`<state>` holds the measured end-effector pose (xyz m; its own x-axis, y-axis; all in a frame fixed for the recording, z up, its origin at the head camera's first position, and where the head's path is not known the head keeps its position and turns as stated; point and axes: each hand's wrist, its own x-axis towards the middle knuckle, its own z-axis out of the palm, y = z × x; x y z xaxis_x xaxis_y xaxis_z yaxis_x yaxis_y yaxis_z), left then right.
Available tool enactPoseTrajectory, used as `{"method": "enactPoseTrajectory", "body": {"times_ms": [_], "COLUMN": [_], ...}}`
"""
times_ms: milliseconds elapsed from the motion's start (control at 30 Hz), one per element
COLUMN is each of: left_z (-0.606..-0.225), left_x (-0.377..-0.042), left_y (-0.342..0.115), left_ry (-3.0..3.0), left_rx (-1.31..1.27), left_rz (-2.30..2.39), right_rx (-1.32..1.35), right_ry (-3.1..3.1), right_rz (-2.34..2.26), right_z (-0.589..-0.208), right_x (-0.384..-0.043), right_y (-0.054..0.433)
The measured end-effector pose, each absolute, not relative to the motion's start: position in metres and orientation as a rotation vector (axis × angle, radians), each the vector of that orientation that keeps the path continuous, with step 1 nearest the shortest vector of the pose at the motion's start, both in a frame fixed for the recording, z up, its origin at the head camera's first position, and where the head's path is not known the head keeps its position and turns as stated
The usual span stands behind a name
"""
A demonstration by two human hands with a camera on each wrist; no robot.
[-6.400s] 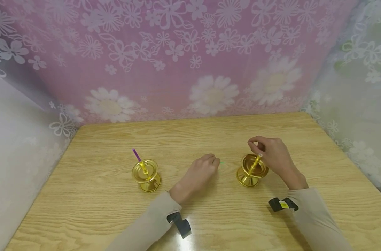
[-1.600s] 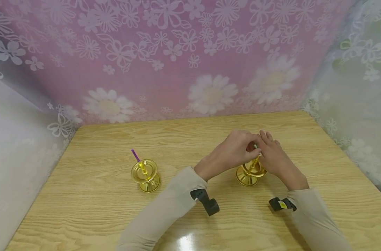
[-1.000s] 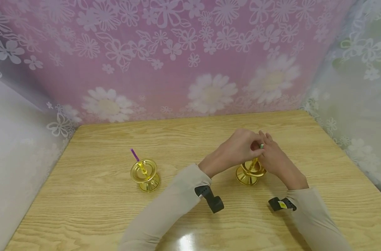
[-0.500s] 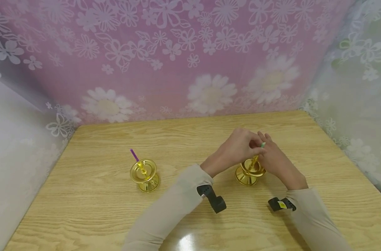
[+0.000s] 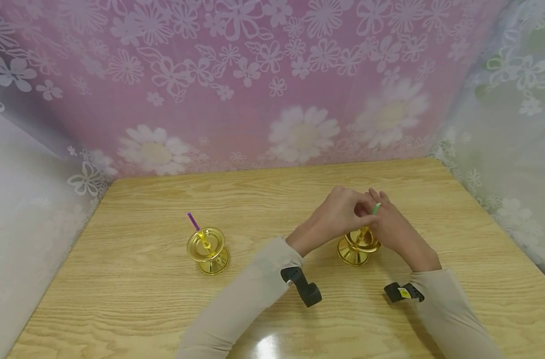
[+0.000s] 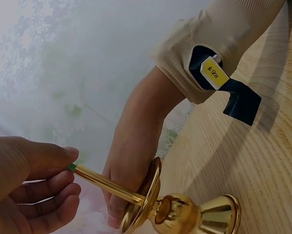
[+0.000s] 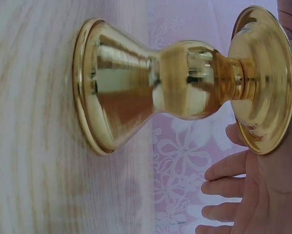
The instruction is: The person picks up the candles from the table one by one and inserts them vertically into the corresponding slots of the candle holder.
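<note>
My left hand [image 5: 333, 214] pinches a thin green stick [image 5: 376, 208] between thumb and finger, just over the right gold candle holder [image 5: 353, 255]. In the left wrist view the stick's green end meets the top of the holder's slim gold tube [image 6: 107, 183], while the other fingers curl loosely. My right hand [image 5: 394, 229] stays at the right of the dish. In the right wrist view its straight fingers [image 7: 223, 187] reach down beside and behind the dish rim [image 7: 288, 97]. The left hand hides part of the tube from above.
To the left, a second gold candle holder [image 5: 213, 263] carries a purple stick [image 5: 193, 221] tilting out of its yellow tube. Both holders stand on a wood-grain table [image 5: 133, 304]. A pink flowered backdrop [image 5: 236, 94] rises behind, with pale flowered side panels.
My left hand has come from the table's middle to the right holder with the green stick. Lately more of the stick shows above its fingers. The right hand's fingers, earlier pinched together, are now extended.
</note>
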<state>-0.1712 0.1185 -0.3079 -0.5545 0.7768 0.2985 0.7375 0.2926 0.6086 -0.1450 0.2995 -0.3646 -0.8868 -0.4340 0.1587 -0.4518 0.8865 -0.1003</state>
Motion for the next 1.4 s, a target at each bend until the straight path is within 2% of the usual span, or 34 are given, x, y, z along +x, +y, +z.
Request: {"method": "enactPoseTrajectory", "body": {"times_ms": [233,467,567,833,1100,1400], "left_z": [-0.309,-0.309,-0.309,-0.308,-0.307,-0.299], "left_x": [-0.170,-0.169,-0.165,-0.155,-0.157,-0.153], "left_y": [0.113,0.101,0.093,0.072,0.058,0.033], "left_ry": [2.497,2.565,2.667,3.031,3.186,3.232], "left_rx": [1.455,1.413,1.391,1.293,1.344,1.161], "left_rz": [1.117,1.125,1.055,0.776,0.678,0.622], "right_rx": [0.730,0.414,0.372,0.348,0.367,0.393], "right_ry": [-2.919,-3.129,-3.136,-3.121,-3.102,-3.088], "right_rz": [0.129,0.564,0.640,0.728,0.755,0.762], "right_z": [-0.362,-0.358,-0.357,-0.357,-0.357,-0.356], "right_x": [-0.146,-0.148,-0.149,-0.150,-0.151,-0.146], "right_y": [0.298,0.298,0.299,0.302,0.305,0.310]}}
